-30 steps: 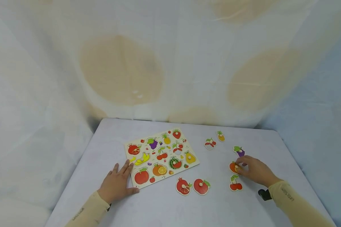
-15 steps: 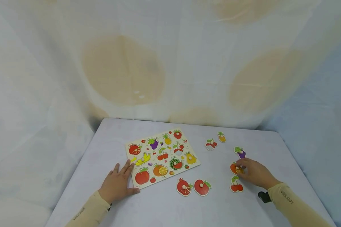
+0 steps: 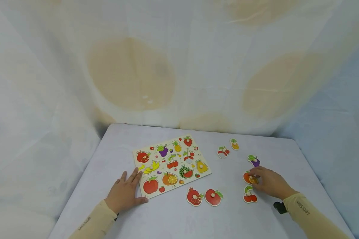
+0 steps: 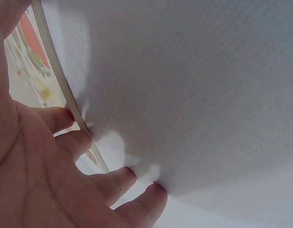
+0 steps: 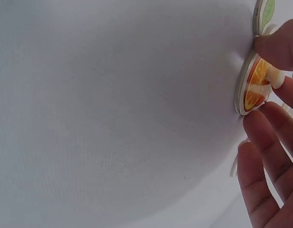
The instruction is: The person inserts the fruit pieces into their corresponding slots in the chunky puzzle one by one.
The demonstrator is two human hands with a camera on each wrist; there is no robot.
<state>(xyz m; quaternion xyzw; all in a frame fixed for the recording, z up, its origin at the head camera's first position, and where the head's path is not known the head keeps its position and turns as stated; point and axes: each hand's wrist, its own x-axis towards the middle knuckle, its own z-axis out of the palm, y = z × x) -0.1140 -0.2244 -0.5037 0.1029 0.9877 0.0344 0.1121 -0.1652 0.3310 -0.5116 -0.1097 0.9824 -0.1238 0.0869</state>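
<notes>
Nothing shifted since earlier: right hand [image 3: 269, 182] pinches orange piece [image 3: 247, 177] near table's [image 3: 173, 222] right edge; left hand [image 3: 124, 193] flat, fingers straight, against puzzle board [image 3: 171, 165].

Apple piece [image 3: 213, 197] beside what looks like a pomegranate piece [image 3: 194, 196].

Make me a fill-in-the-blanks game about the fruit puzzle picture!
1. The right hand pinches the knob of the ____ piece.
2. The left hand rests flat at the corner of the puzzle ____.
3. Next to the loose apple piece lies the ____ piece.
4. The purple loose piece shows ____.

Missing words: orange; board; pomegranate; grapes
</notes>
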